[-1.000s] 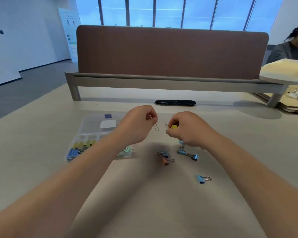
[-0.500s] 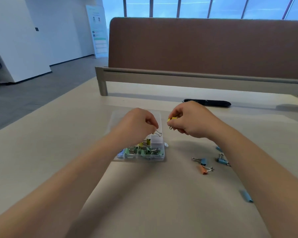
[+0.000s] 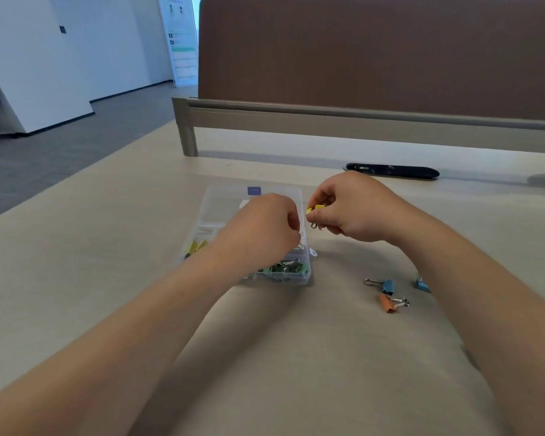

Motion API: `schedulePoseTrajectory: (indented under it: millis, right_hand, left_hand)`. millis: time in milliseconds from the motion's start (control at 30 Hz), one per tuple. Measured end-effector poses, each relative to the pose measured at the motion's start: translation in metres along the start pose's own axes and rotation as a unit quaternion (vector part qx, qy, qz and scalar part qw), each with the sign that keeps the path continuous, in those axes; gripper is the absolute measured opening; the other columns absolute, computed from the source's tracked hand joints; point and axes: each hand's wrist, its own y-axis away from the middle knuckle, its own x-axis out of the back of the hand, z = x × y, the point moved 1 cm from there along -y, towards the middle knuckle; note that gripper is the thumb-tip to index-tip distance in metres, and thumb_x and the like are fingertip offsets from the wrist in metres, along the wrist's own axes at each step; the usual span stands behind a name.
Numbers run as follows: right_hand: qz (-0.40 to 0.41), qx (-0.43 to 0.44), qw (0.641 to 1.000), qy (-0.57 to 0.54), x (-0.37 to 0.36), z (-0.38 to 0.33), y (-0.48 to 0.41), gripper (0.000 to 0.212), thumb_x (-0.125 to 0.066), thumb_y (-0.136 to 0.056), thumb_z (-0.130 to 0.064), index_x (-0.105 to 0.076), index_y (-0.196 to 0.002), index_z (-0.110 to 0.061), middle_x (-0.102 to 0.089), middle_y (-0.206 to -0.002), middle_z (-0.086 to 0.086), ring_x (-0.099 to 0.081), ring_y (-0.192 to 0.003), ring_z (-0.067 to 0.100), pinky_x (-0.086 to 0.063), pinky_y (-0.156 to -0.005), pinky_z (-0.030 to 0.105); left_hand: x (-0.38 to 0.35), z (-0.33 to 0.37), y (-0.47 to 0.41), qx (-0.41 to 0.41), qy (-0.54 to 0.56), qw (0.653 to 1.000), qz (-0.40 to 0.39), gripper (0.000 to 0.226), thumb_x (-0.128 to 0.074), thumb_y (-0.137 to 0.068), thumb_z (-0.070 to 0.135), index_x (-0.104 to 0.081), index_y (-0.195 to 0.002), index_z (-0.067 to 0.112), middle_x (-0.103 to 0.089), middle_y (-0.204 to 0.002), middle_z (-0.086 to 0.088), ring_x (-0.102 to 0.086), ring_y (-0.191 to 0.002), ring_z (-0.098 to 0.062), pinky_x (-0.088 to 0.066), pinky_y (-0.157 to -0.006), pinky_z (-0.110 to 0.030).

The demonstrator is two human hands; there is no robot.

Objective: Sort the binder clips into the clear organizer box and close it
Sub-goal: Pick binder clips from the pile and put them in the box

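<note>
Over the far-left wall we note a tall white and green standing banner (image 3: 183, 39); its print is too small for us to read. On the pale tabletop (image 3: 76, 262) sits the clear plastic organizer box (image 3: 221, 202), lid open, with yellow clips in a left compartment and green clips in the near right one. A small blue label (image 3: 254, 190) on the box is illegible. Our left hand (image 3: 261, 229) is curled above the box, pinching a thin wire handle. Our right hand (image 3: 350, 209) pinches a small yellow binder clip (image 3: 316, 209) just beside the box's right edge. We judge the clip could spring from the pinch or drop into the green compartment. Right of the box, loose blue (image 3: 387, 286) and orange (image 3: 387, 304) clips lie on the tabletop, where a forearm could sweep them off.
</note>
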Motion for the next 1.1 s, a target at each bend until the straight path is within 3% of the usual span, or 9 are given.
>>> schedulePoseTrajectory:
  millis: [167,500,700,900,1100]
  right_hand:
    - [-0.002,-0.003,1.000,0.004,-0.001,0.001,0.000,0.014,-0.068,-0.089,-0.023,-0.070,-0.076,-0.018,-0.061,-0.055,-0.008,-0.054,-0.052,0.007,-0.039,-0.053,0.024]
    - [-0.006,-0.001,1.000,0.008,-0.003,0.002,0.000,0.012,-0.068,-0.090,-0.024,-0.068,-0.079,-0.019,-0.059,-0.060,-0.011,-0.054,-0.056,0.005,-0.037,-0.054,0.024]
    - [-0.005,0.005,1.000,0.010,-0.003,0.002,0.001,0.010,-0.068,-0.090,-0.023,-0.067,-0.081,-0.018,-0.059,-0.061,-0.010,-0.053,-0.057,0.006,-0.037,-0.054,0.024]
    - [-0.010,0.011,1.000,0.007,-0.002,-0.001,0.002,0.008,-0.071,-0.087,-0.024,-0.070,-0.084,-0.017,-0.063,-0.064,-0.008,-0.055,-0.057,0.007,-0.039,-0.055,0.025]
    - [-0.033,0.012,0.999,0.005,-0.005,-0.004,0.003,0.009,-0.072,-0.087,-0.026,-0.069,-0.084,-0.018,-0.060,-0.062,-0.008,-0.053,-0.056,0.008,-0.038,-0.055,0.025]
  left_hand:
    - [-0.004,-0.001,0.001,0.008,-0.008,1.000,-0.013,0.012,-0.058,-0.086,0.013,-0.068,-0.086,0.019,-0.062,-0.084,0.005,-0.060,-0.081,-0.016,-0.050,-0.071,-0.028]
    - [-0.008,-0.003,-0.003,0.023,-0.062,0.998,0.003,0.007,-0.063,-0.086,0.018,-0.070,-0.085,0.019,-0.059,-0.086,0.004,-0.057,-0.080,-0.016,-0.044,-0.068,-0.024]
    - [-0.010,-0.005,-0.006,0.018,-0.101,0.995,-0.021,0.009,-0.062,-0.090,0.022,-0.071,-0.091,0.021,-0.059,-0.094,0.003,-0.060,-0.091,-0.018,-0.046,-0.075,-0.024]
    - [-0.002,-0.008,-0.005,0.006,-0.043,0.999,-0.008,0.011,-0.061,-0.090,0.023,-0.071,-0.092,0.018,-0.062,-0.084,0.005,-0.058,-0.079,-0.016,-0.040,-0.067,-0.023]
    - [0.005,-0.013,-0.006,-0.007,-0.018,1.000,-0.016,0.014,-0.062,-0.091,0.025,-0.074,-0.093,0.021,-0.069,-0.092,0.004,-0.057,-0.073,-0.007,-0.041,-0.064,-0.020]
